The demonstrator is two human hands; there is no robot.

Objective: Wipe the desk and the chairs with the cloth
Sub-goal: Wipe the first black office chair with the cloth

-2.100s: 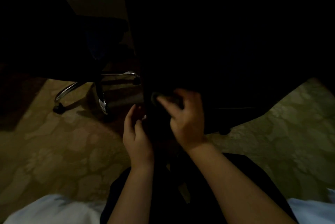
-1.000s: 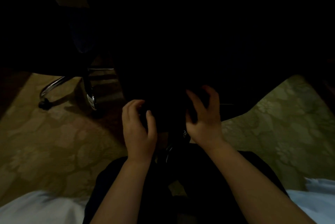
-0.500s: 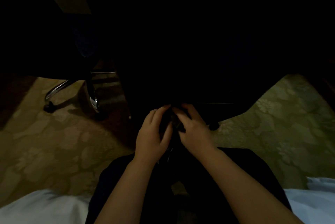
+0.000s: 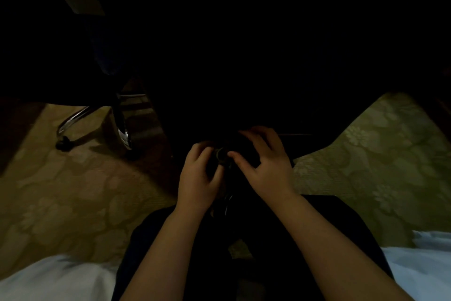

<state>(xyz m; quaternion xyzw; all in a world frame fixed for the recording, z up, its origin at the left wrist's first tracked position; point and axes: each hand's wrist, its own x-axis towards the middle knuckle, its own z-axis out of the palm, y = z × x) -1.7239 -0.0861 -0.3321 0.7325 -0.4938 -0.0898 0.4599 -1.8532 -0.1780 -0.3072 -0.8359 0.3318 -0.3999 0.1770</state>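
Observation:
The view is very dark. My left hand [image 4: 197, 178] and my right hand [image 4: 267, 166] meet at the centre, fingers curled round a dark bundle [image 4: 225, 161] that looks like the cloth; its shape is hard to make out. My left fingers wrap its left side, and my right thumb and fingers pinch its right side. Right behind the hands stands a black chair [image 4: 244, 69], almost lost in shadow. The desk cannot be made out.
A second chair at the left shows a chrome base [image 4: 73, 120] with a black caster [image 4: 63, 145]. Patterned carpet [image 4: 61, 191] spreads to both sides. My dark trousers [image 4: 244, 239] fill the bottom centre, with white fabric [image 4: 53, 281] in the lower corners.
My hands were apart on the chair's dark edge a second ago. They have come together at the centre and now both hold the dark bundle.

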